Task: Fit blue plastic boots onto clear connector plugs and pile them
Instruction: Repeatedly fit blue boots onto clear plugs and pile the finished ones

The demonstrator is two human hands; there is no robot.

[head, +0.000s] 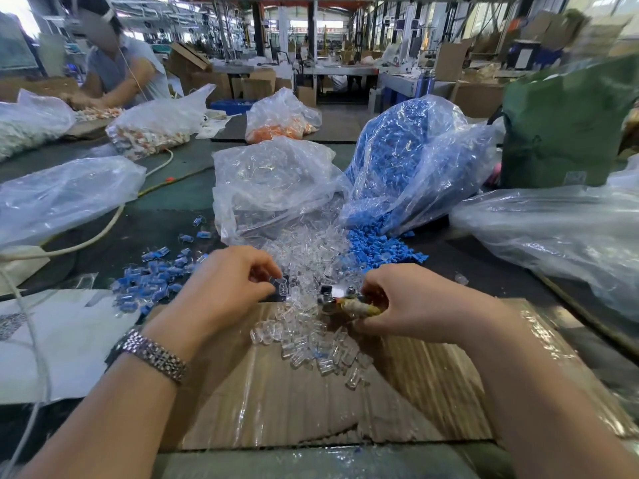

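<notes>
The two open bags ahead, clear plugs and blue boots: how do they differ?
The clear plug bag sits left, slumped lower; the blue boot bag sits right, bulging taller. The plug bag spills a wide heap reaching both hands; the boot bag spills a smaller heap beyond the right hand. Both are transparent plastic with mouths facing the person.

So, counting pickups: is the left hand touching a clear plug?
Touching. The head view shows the left hand pinching a clear plug between thumb and fingertip above the loose pile.
</notes>
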